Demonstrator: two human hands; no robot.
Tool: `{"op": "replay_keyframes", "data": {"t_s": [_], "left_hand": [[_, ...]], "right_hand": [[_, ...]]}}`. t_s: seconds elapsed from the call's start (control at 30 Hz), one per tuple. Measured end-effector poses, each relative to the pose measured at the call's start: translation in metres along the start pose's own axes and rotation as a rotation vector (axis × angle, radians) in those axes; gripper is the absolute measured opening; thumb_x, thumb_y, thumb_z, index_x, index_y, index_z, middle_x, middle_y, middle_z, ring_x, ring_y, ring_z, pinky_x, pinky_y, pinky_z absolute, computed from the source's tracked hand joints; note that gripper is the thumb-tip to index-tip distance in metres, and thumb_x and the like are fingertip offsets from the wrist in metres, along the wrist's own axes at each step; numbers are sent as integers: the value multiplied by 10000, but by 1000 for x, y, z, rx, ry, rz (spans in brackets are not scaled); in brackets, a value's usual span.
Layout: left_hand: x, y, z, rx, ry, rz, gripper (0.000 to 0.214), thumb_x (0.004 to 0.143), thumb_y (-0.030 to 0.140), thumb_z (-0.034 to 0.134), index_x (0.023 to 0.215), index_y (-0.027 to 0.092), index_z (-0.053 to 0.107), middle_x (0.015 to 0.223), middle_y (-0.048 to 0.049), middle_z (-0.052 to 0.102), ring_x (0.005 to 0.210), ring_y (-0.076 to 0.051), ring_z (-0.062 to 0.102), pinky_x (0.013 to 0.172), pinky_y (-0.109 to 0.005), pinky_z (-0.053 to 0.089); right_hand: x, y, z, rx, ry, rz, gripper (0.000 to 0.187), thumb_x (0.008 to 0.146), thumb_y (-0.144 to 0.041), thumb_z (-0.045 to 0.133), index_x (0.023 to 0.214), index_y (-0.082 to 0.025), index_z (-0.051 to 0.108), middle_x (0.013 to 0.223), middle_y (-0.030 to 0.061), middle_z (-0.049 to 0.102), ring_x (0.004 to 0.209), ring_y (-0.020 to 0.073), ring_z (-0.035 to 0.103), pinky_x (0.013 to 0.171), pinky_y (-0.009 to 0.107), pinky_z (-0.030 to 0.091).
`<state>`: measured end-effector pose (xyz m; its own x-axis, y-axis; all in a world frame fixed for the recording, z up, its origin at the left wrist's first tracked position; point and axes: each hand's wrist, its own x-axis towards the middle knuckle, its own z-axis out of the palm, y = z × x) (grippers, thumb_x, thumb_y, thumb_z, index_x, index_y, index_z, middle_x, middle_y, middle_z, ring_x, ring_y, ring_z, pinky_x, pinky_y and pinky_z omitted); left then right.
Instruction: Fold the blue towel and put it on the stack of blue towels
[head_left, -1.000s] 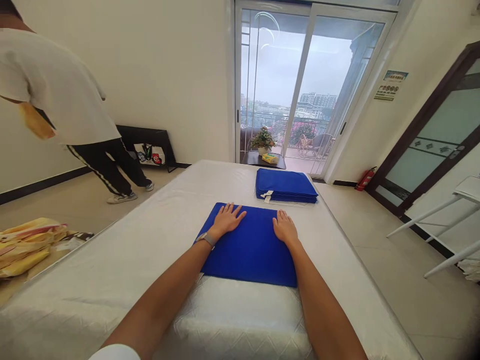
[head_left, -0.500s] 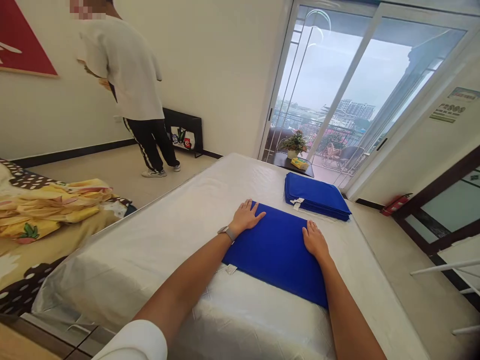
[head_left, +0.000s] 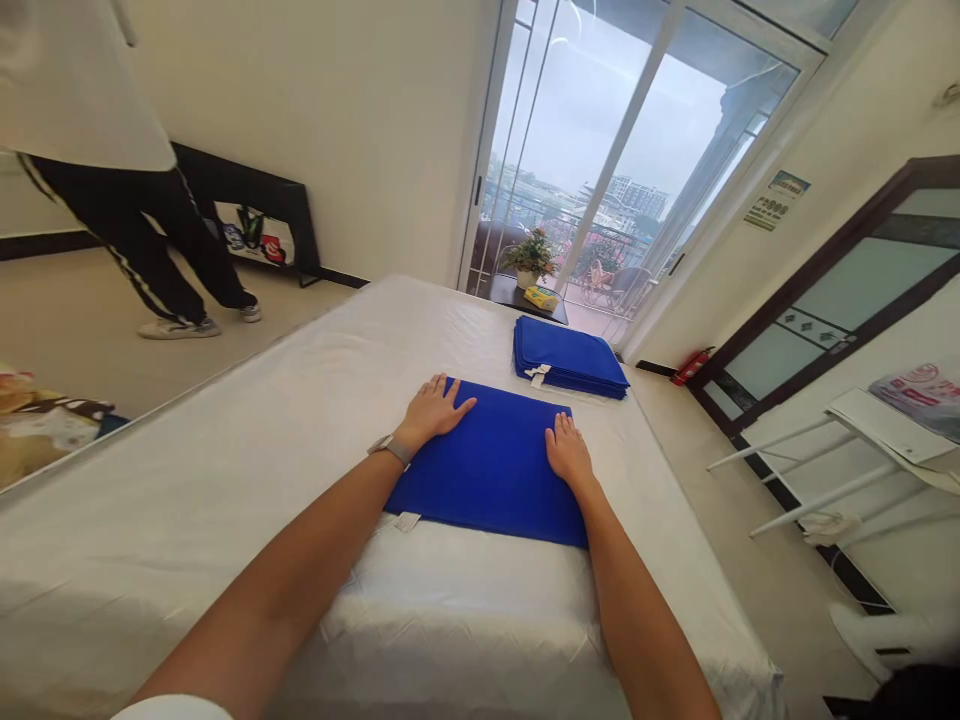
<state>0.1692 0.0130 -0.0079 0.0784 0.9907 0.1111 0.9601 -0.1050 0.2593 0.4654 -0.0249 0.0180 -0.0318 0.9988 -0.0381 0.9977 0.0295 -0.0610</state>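
Note:
A flat blue folded cloth item [head_left: 495,470] lies on the plastic-covered mattress [head_left: 300,440], a small white tag poking from its near left edge. On its far left corner rests my left hand [head_left: 436,408], fingers spread, a grey-banded watch on the wrist. My right hand [head_left: 570,450] lies flat over the far right corner, fingers stretched forward. Both palms touch the cloth without gripping it. Just beyond, a neat stack of similar blue folded pieces [head_left: 570,355] sits near the mattress's far end, white tags showing at its near left corner.
A person in a white top and black trousers [head_left: 157,230] stands left of the mattress by a black cabinet [head_left: 247,190]. A potted plant [head_left: 531,255] is on a small table near the sliding glass door. A white folding table [head_left: 892,430] and a fire extinguisher [head_left: 691,367] are right.
The view has swung right, so the scene sits further left and more of the right side shows. Both hands keep their places on the blue cloth.

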Motion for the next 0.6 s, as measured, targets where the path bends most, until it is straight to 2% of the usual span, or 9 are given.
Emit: {"op": "replay_keyframes", "data": {"t_s": [0.2,0.6], "left_hand": [[0,-1,0,27,-13,-26,915,979,748,125,1626,117,263,1699,-174,213,1578,-325,162,1271,-474,165],[-2,-4,0,115,12,-5,898,993,722,127,1615,94,285,1685,-200,240,1575,-322,179,1264,-464,185]], "right_hand": [[1,4,5,95,-56,7,696,1070,-427,130,1646,-36,152,1723,106,105,1589,199,69,1267,353,79],[-4,2,5,170,-15,-1,691,1067,-431,142,1647,-58,180,1719,98,141,1586,194,92,1266,348,59]]}}
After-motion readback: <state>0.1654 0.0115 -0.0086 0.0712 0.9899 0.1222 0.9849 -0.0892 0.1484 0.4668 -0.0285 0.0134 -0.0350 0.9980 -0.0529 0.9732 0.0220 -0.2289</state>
